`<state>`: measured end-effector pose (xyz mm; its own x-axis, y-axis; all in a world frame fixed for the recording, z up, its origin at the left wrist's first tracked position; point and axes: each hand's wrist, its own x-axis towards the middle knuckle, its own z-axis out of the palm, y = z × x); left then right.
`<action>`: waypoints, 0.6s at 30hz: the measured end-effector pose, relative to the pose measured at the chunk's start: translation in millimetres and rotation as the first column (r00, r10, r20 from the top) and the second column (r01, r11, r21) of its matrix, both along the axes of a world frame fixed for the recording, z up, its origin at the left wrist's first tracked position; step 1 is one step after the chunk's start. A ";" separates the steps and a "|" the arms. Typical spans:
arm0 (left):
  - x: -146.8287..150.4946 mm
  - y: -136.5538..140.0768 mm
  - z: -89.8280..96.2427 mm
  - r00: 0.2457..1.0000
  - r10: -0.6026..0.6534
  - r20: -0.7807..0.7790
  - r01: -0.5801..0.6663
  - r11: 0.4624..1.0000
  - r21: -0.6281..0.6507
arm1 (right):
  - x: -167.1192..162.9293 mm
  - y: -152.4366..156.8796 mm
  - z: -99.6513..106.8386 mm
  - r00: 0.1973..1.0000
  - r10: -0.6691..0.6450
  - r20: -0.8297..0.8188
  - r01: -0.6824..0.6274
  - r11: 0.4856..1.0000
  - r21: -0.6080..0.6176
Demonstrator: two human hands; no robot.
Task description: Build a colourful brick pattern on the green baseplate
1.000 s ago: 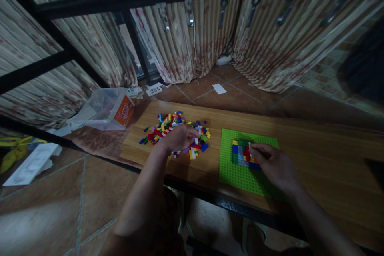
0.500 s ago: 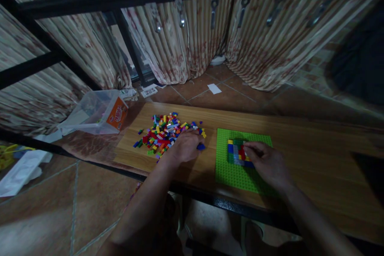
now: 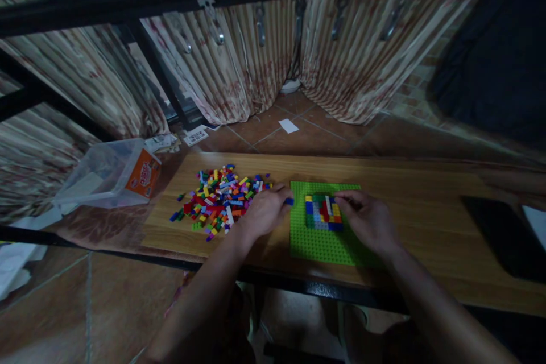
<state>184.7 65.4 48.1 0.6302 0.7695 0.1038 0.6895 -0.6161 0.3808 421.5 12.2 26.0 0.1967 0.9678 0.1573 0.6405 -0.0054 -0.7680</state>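
My left hand [image 3: 268, 209] pinches a small blue brick [image 3: 289, 201] between its fingertips, by the left edge of the green baseplate [image 3: 324, 250]. On that plate stands a flat block of joined bricks [image 3: 322, 216] in blue, yellow, grey, green, red and orange, with a white or pale brick [image 3: 328, 205] on top. My right hand [image 3: 369, 219] is closed at the block's upper right corner, thumb and finger together. Whether something sits between those fingers is too small to tell. Left of my left hand spreads a pile of loose bricks [image 3: 222, 196] in many colours.
The wooden table [image 3: 413, 193] carries a dark flat object [image 3: 499, 233] on the right. Beyond its left end stands a clear plastic bin [image 3: 102, 173] with an orange label. Striped curtains [image 3: 239, 68] hang behind, and a white paper [image 3: 289, 125] lies on the tiled floor.
My left hand has come away from the pile toward the baseplate with a blue brick. My right hand has drawn back a little, uncovering more of the block. The view has shifted right.
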 end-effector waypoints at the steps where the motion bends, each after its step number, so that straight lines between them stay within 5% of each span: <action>1: 5.4 -0.6 -1.9 1.000 0.024 0.014 -0.023 1.000 -0.013 | 0.5 0.3 0.1 1.000 0.002 -0.002 -0.002 1.000 0.001; 7: 34.4 -0.3 -20.2 0.969 0.209 0.133 -0.194 0.974 -0.119 | 1.8 0.2 4.5 1.000 0.010 0.026 -0.011 1.000 0.014; 18: 54.7 12.2 -35.9 0.885 0.288 0.365 -0.153 0.922 -0.356 | 8.9 -1.5 7.9 0.999 0.012 0.044 -0.014 0.999 0.048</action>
